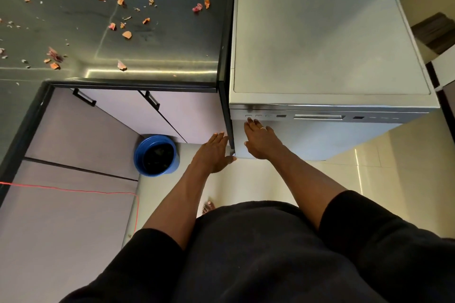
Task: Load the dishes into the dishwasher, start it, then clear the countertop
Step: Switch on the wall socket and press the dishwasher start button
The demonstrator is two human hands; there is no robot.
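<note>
A silver dishwasher (325, 39) stands to the right of the dark countertop (152, 39), its door closed. My right hand (261, 140) lies flat against the door front, fingers straight, fingertips just under the leftmost buttons of the control strip (258, 116). My left hand (215, 152) is open with straight fingers beside the dishwasher's left front edge, by the dark countertop side panel. Orange and pink peel scraps (126, 34) lie scattered over the countertop. No dishes are in view.
A blue bin (155, 155) with dark contents sits on the floor under the counter corner. Cabinet doors with black handles (85, 98) run below the countertop. A red cord (73, 190) crosses the lower cabinet front. Pale floor tiles lie to the right.
</note>
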